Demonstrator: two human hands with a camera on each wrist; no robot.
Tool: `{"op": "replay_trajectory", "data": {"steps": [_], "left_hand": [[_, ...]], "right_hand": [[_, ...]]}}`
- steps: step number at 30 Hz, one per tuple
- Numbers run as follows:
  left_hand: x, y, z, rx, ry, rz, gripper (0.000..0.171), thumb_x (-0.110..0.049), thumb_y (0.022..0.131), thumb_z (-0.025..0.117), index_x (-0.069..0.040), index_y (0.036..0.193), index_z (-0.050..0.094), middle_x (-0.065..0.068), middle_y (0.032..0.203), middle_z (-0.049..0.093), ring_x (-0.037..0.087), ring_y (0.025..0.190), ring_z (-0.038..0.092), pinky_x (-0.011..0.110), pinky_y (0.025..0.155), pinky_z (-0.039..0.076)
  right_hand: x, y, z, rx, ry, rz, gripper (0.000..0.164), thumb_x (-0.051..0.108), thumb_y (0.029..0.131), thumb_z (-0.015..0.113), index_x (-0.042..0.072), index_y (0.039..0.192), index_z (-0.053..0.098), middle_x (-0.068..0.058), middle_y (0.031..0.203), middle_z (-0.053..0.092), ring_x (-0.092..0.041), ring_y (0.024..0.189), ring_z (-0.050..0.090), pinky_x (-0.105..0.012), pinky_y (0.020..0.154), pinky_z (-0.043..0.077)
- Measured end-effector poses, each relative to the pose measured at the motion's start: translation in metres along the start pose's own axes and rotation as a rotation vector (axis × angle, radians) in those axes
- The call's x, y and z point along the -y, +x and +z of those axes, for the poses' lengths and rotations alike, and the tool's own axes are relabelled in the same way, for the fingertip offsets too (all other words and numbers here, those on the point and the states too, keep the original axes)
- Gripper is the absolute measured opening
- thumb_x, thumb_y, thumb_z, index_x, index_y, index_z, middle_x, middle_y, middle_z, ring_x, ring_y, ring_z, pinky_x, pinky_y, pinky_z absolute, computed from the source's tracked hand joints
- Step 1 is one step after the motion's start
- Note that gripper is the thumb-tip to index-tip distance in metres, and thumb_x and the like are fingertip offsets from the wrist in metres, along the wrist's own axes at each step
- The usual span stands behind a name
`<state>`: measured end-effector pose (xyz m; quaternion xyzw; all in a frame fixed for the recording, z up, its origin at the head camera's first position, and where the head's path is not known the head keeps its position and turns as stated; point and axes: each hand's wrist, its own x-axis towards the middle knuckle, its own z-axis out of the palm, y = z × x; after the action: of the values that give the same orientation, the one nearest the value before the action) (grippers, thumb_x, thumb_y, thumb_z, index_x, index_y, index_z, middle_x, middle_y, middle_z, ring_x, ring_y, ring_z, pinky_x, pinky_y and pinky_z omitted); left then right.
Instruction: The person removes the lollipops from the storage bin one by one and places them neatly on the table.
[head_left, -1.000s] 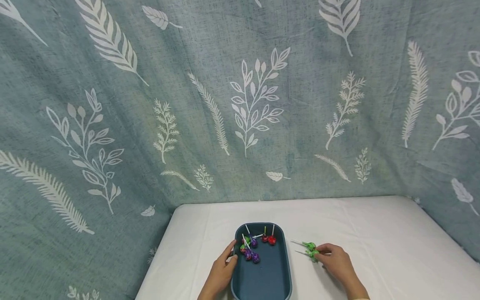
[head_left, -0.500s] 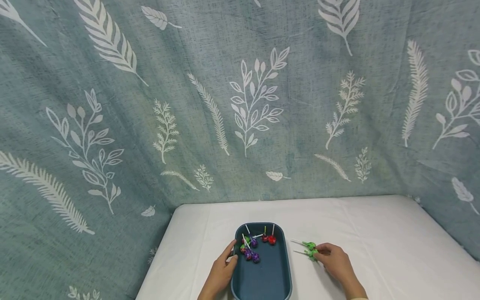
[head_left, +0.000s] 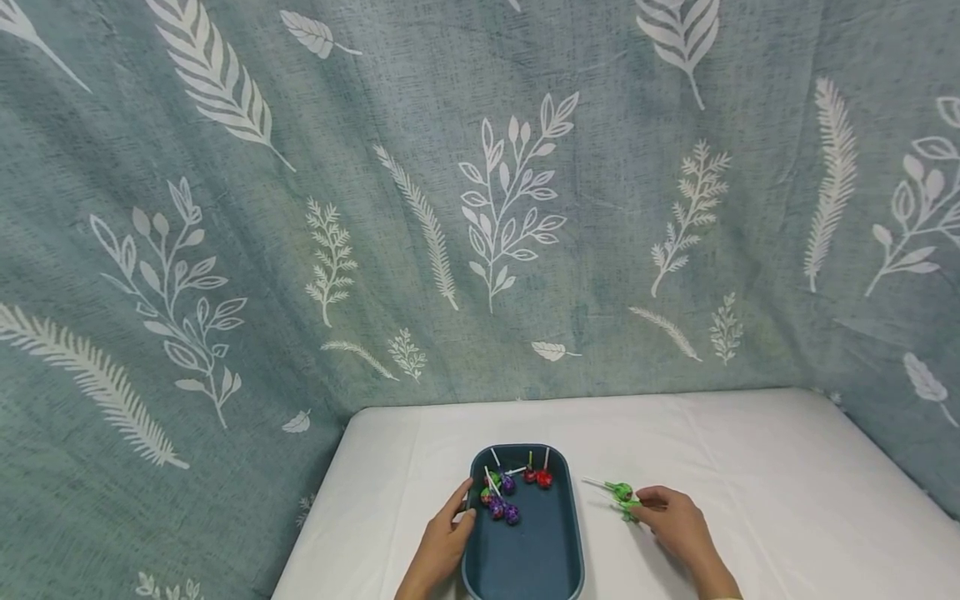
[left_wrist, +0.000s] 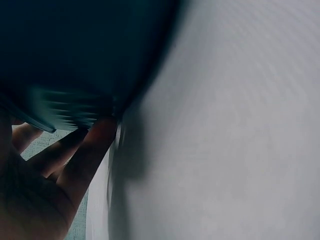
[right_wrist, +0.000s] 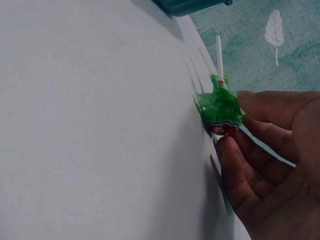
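Observation:
A dark blue tray [head_left: 525, 550] stands on the white table; my left hand [head_left: 444, 542] holds it at the left side. In the left wrist view, fingers [left_wrist: 80, 160] reach up to the tray's ribbed outer wall. To the tray's right, my right hand [head_left: 671, 521] pinches a green-wrapped lollipop [right_wrist: 221, 110] by its head, between thumb and fingers, its white stick pointing away from the palm. Just beyond it in the head view is a second green lollipop [head_left: 619, 491], stick toward the tray.
Inside the tray's far half are purple lollipops [head_left: 497, 507], red lollipops [head_left: 543, 479] and red-and-green lollipops [head_left: 487, 495]. White cloth [head_left: 780, 492] covers the table. A green leaf-patterned curtain [head_left: 480, 208] hangs behind it and along both sides.
The right hand stays almost in place with its lollipop, whose stick has shifted slightly. The left hand and the tray have not visibly moved.

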<state>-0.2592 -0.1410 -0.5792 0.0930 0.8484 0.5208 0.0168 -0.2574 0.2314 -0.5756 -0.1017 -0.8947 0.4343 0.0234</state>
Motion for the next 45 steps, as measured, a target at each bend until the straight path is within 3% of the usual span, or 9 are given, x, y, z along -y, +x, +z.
{"op": "replay_trajectory", "data": {"steps": [4,13,25,45], "left_hand": [[0.001,0.001,0.000,0.005,0.003,-0.004,0.051,-0.020,0.104,0.054,-0.014,0.154,0.046,0.028,0.132,0.060,0.028,0.095,0.070,0.054,0.087,0.054],[0.001,0.001,-0.001,0.009,0.008,0.002,0.051,-0.019,0.104,0.053,-0.013,0.154,0.045,0.028,0.132,0.060,0.027,0.095,0.070,0.053,0.087,0.054],[0.000,0.001,0.001,0.002,0.009,-0.013,0.051,-0.020,0.104,0.053,-0.015,0.154,0.045,0.028,0.133,0.060,0.028,0.096,0.069,0.054,0.089,0.053],[-0.001,0.001,0.000,-0.001,0.006,-0.033,0.051,-0.020,0.104,0.054,-0.015,0.154,0.046,0.027,0.134,0.060,0.030,0.098,0.069,0.056,0.090,0.053]], "right_hand": [[0.000,-0.002,-0.004,-0.011,0.024,-0.002,0.039,0.019,0.087,0.076,-0.008,0.114,0.068,-0.017,0.101,0.072,-0.028,0.088,0.070,-0.034,0.066,0.057],[0.012,-0.006,-0.014,-0.036,0.002,-0.083,0.037,0.021,0.091,0.074,-0.005,0.117,0.069,-0.021,0.111,0.072,-0.040,0.105,0.067,-0.059,0.094,0.047],[0.038,-0.012,-0.012,-0.016,0.089,-0.187,0.034,0.017,0.093,0.073,-0.003,0.120,0.069,-0.017,0.114,0.072,-0.037,0.108,0.067,-0.056,0.096,0.048],[0.088,-0.010,0.007,0.024,0.153,-0.250,0.027,0.015,0.091,0.075,0.004,0.115,0.073,-0.013,0.112,0.073,-0.033,0.109,0.068,-0.051,0.090,0.053]]}}
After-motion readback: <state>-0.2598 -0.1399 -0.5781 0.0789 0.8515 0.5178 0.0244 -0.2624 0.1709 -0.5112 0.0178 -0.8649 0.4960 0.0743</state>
